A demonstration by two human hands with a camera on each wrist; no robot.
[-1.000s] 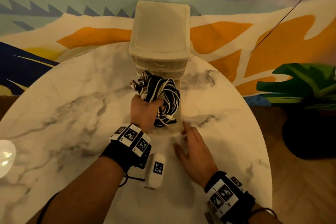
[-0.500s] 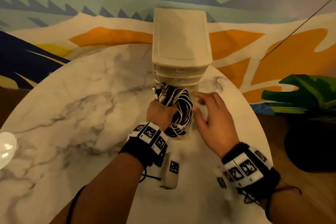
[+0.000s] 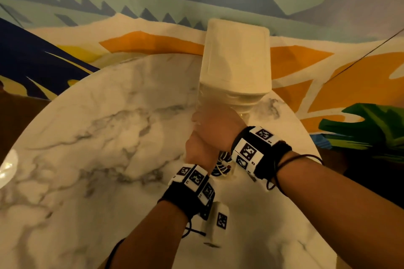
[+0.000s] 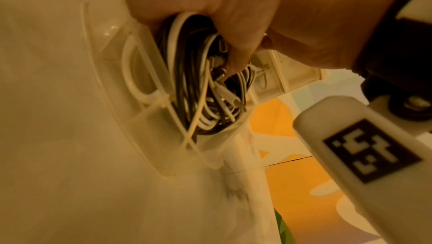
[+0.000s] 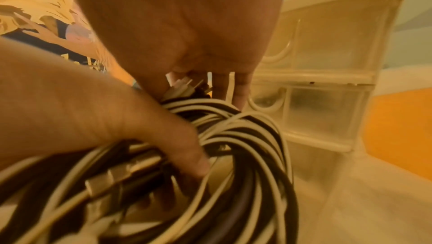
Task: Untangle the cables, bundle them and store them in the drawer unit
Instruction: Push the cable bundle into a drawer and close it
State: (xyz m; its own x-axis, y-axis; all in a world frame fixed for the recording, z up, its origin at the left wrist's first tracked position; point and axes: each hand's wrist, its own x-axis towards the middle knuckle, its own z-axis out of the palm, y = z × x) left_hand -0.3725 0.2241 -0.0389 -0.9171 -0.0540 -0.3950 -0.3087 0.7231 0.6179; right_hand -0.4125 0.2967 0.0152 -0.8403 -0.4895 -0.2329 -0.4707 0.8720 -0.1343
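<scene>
A coiled bundle of black and white cables (image 3: 222, 167) is held in front of the cream drawer unit (image 3: 236, 61). My left hand (image 3: 197, 150) grips the bundle (image 5: 233, 155) with curled fingers. In the left wrist view the lower part of the bundle (image 4: 198, 91) sits inside a pulled-out translucent drawer (image 4: 145, 118). My right hand (image 3: 218, 124) reaches over the top, and its fairly straight fingers (image 5: 240, 91) press on the far side of the coil by the connector ends. The hands hide most of the bundle in the head view.
The drawer unit (image 5: 327, 59) stands at the far edge of a round marble table (image 3: 87, 159). A shiny glass object (image 3: 6, 170) sits at the left edge. A green plant (image 3: 360, 126) is off the table to the right, against a painted wall.
My right hand lifted off the table and came over onto the bundle. My left hand lowered the bundle into the open drawer. The camera view shifted left.
</scene>
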